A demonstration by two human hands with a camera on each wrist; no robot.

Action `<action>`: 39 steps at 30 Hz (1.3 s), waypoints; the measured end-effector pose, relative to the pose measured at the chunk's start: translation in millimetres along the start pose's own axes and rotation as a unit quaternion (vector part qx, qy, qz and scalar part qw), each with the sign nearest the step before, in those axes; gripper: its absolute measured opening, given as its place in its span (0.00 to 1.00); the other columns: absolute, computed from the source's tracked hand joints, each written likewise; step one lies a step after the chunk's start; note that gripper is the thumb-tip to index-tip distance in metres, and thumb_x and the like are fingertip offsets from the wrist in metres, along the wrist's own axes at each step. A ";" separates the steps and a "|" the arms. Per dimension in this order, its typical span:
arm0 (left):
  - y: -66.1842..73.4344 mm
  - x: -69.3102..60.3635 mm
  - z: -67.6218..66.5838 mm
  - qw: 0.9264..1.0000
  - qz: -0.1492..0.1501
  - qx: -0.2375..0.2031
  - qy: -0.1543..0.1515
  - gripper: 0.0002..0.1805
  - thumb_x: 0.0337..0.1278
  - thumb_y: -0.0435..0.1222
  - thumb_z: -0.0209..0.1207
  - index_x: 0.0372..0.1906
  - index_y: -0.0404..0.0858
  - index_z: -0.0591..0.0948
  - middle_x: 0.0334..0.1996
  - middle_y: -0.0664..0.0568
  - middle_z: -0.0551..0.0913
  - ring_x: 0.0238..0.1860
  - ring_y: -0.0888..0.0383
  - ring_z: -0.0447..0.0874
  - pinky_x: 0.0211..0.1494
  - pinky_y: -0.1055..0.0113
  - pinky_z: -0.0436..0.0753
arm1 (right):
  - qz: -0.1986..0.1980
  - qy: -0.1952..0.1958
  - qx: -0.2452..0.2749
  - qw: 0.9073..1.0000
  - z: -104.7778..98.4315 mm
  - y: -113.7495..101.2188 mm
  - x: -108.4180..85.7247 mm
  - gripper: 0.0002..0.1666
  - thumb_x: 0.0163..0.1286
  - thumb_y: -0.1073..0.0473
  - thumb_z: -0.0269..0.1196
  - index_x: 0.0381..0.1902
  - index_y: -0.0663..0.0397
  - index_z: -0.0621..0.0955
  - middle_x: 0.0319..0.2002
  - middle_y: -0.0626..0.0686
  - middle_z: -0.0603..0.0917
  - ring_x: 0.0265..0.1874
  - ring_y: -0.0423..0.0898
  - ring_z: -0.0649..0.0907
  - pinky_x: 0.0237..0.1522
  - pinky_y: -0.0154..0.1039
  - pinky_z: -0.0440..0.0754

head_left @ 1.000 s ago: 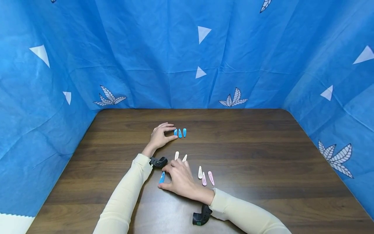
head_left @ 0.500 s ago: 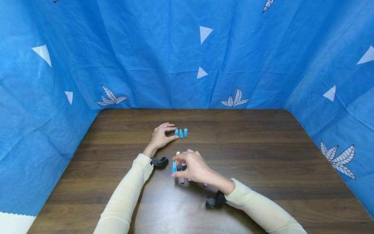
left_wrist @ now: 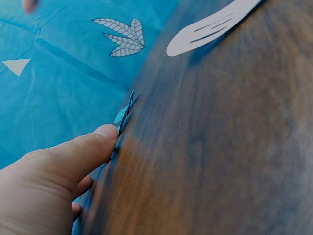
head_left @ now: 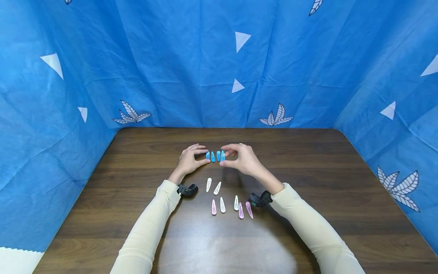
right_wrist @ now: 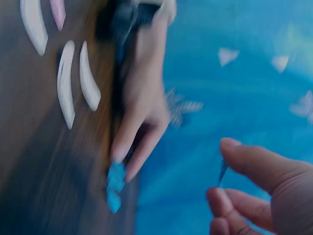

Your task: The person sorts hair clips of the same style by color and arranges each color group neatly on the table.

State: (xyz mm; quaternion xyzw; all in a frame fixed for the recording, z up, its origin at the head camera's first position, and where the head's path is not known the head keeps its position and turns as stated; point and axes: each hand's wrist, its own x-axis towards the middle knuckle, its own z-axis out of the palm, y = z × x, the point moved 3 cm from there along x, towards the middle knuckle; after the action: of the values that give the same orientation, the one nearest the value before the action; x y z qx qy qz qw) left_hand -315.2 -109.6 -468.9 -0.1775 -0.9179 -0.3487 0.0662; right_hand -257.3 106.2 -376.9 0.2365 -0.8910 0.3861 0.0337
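My left hand (head_left: 189, 160) rests at the left end of a short row of blue snap hair clips, pinching the leftmost blue hair clip (head_left: 207, 155) end to end between thumb and fingers. Beside it lie a second blue clip (head_left: 213, 156) and a third blue clip (head_left: 218, 155). At the row's right end my right hand (head_left: 244, 160) pinches another blue hair clip (head_left: 223, 156) by its two ends. In the right wrist view this clip (right_wrist: 223, 172) appears edge-on between thumb and finger. My left thumb (left_wrist: 88, 152) meets a clip edge in the left wrist view.
Nearer me lie several white hair clips (head_left: 209, 185) and three pink ones, including a pink clip (head_left: 213, 207) on the left and a pink clip (head_left: 249, 210) on the right. The brown wooden table (head_left: 301, 163) ends at a blue patterned curtain (head_left: 171, 102).
The right hand has carried its blue clip from the near left of the table up and away to the right end of the blue row. The left hand has stayed put.
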 end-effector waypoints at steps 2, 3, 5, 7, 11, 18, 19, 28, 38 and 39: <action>-0.2 -0.1 0.3 1.000 0.000 -0.001 -0.001 0.26 0.50 0.47 0.71 0.55 0.43 0.84 0.62 0.51 0.79 0.72 0.51 0.64 0.73 0.47 0.59 | 0.014 0.009 0.004 1.000 -2.5 13.5 8.7 0.29 0.53 0.56 0.76 0.53 0.58 0.84 0.35 0.54 0.88 0.36 0.49 0.83 0.41 0.43 0.80; -0.1 -0.2 0.3 1.000 0.001 0.000 0.000 0.26 0.49 0.46 0.71 0.55 0.43 0.84 0.62 0.51 0.79 0.72 0.50 0.64 0.73 0.46 0.59 | 0.022 0.011 0.008 1.000 -2.9 20.1 12.5 0.29 0.54 0.56 0.76 0.53 0.59 0.83 0.35 0.54 0.88 0.35 0.48 0.83 0.40 0.41 0.80; 0.1 -0.4 0.1 1.000 0.003 0.000 0.002 0.26 0.49 0.46 0.72 0.54 0.43 0.85 0.62 0.51 0.79 0.72 0.50 0.65 0.73 0.46 0.60 | 0.035 0.010 0.014 0.999 -2.7 33.1 19.1 0.29 0.54 0.56 0.75 0.54 0.59 0.83 0.35 0.54 0.87 0.34 0.47 0.82 0.39 0.39 0.79; -0.1 -0.5 0.1 1.000 0.005 0.000 0.006 0.26 0.48 0.46 0.72 0.54 0.43 0.85 0.61 0.51 0.80 0.72 0.50 0.65 0.73 0.46 0.60 | 0.048 0.005 0.017 0.999 -1.0 45.0 24.5 0.29 0.55 0.57 0.75 0.54 0.61 0.82 0.35 0.54 0.87 0.33 0.46 0.81 0.37 0.37 0.78; 0.0 -0.8 0.0 1.000 0.009 0.001 0.009 0.26 0.48 0.45 0.72 0.54 0.42 0.85 0.61 0.50 0.80 0.72 0.50 0.65 0.72 0.46 0.61 | 0.070 -0.011 0.018 0.997 5.5 63.5 32.3 0.30 0.55 0.56 0.75 0.55 0.61 0.82 0.35 0.54 0.87 0.31 0.45 0.80 0.33 0.34 0.75; 0.5 -1.1 -0.3 1.000 0.005 -0.001 0.000 0.26 0.49 0.46 0.72 0.55 0.42 0.84 0.62 0.50 0.79 0.72 0.50 0.64 0.73 0.46 0.59 | 0.080 -0.032 0.024 0.996 18.9 79.7 40.8 0.30 0.56 0.57 0.75 0.55 0.62 0.82 0.33 0.54 0.87 0.30 0.44 0.80 0.30 0.32 0.74; 0.5 -1.0 -0.2 1.000 0.005 -0.001 -0.001 0.26 0.49 0.46 0.71 0.55 0.42 0.84 0.62 0.50 0.79 0.72 0.50 0.64 0.73 0.46 0.59 | 0.082 -0.034 0.024 0.996 20.7 80.9 41.8 0.30 0.55 0.57 0.75 0.55 0.62 0.82 0.33 0.54 0.87 0.30 0.44 0.80 0.30 0.32 0.75; 0.2 -0.3 -1.0 1.000 -0.001 -0.002 -0.003 0.26 0.50 0.47 0.71 0.55 0.43 0.84 0.63 0.51 0.79 0.73 0.51 0.63 0.74 0.47 0.58 | 0.096 -0.046 0.011 0.994 30.6 85.0 47.1 0.29 0.54 0.56 0.76 0.54 0.60 0.83 0.33 0.53 0.87 0.30 0.43 0.81 0.32 0.33 0.76; -2.3 0.4 0.9 1.000 0.002 0.011 -0.004 0.26 0.51 0.48 0.70 0.56 0.44 0.84 0.62 0.52 0.79 0.72 0.51 0.64 0.73 0.46 0.60 | 0.110 -0.057 0.002 0.992 33.1 83.4 47.5 0.29 0.54 0.56 0.76 0.54 0.58 0.83 0.33 0.53 0.86 0.32 0.43 0.80 0.34 0.33 0.75; -2.1 0.3 0.8 1.000 0.000 0.009 -0.005 0.26 0.51 0.48 0.70 0.56 0.44 0.84 0.62 0.52 0.79 0.72 0.51 0.64 0.73 0.46 0.60 | 0.110 -0.058 0.000 0.992 33.5 83.8 47.6 0.29 0.54 0.56 0.76 0.54 0.57 0.84 0.33 0.52 0.85 0.32 0.43 0.80 0.34 0.33 0.75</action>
State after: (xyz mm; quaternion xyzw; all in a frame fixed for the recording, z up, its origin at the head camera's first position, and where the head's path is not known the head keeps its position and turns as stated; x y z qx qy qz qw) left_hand -316.2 -110.4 -470.7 -0.1788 -0.9214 -0.3391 0.0632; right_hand -332.9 113.3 -445.2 0.1586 -0.9123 0.3726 -0.0608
